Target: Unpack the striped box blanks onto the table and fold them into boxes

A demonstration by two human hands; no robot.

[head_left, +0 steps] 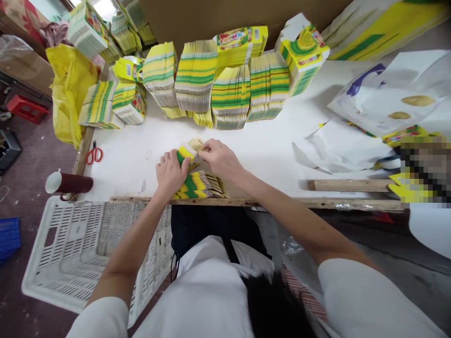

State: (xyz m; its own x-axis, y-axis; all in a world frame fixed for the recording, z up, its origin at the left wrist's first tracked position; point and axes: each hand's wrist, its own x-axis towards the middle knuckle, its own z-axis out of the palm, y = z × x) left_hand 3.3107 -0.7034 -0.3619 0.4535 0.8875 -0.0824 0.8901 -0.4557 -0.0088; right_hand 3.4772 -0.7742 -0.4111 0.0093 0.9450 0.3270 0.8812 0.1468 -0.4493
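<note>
A small yellow, green and white carton lies between my hands near the front of the white table. My left hand is wrapped over its left side, the thumb pressed on top. At its right end my right hand pinches the pale flap with thumb and fingertips. Right below, by the table's front edge, a fanned row of flat folded cartons lies overlapping, partly hidden by my left hand.
Bundled stacks of flat cartons line the back of the table. Red scissors and a dark red cup are at the left. A white crate stands below. Plastic bags and a wooden bar lie right.
</note>
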